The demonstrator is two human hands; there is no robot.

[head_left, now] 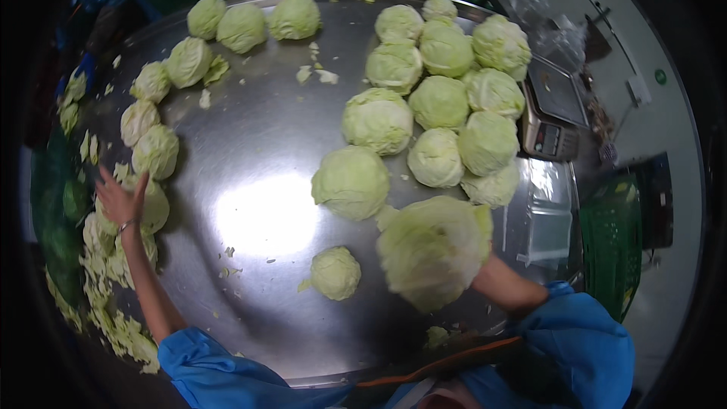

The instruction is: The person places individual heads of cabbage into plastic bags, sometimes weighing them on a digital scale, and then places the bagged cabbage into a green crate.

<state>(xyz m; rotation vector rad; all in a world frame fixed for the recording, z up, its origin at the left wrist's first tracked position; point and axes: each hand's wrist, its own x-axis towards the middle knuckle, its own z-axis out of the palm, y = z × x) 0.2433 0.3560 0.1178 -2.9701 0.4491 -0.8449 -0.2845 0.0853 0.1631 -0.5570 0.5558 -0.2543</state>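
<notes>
My left hand [120,198] reaches to the left side of the steel table, its fingers spread over a pale cabbage [155,208] in the row there. It seems to rest against that cabbage without gripping it. At the near right, my right hand [485,271] is mostly hidden behind a large, motion-blurred cabbage [434,250] with ragged leaf edges, which it holds up off the table. A small cabbage [335,273] sits alone between my arms. Just beyond the held one lies another big cabbage [350,182], at the edge of a cluster.
Several cabbages fill the table's [250,129] right side, beside a weighing scale [553,117] and clear plastic bags [548,220]. More line the far left edge. Leaf scraps [125,333] heap at the near left. A green crate [612,246] stands right of the table.
</notes>
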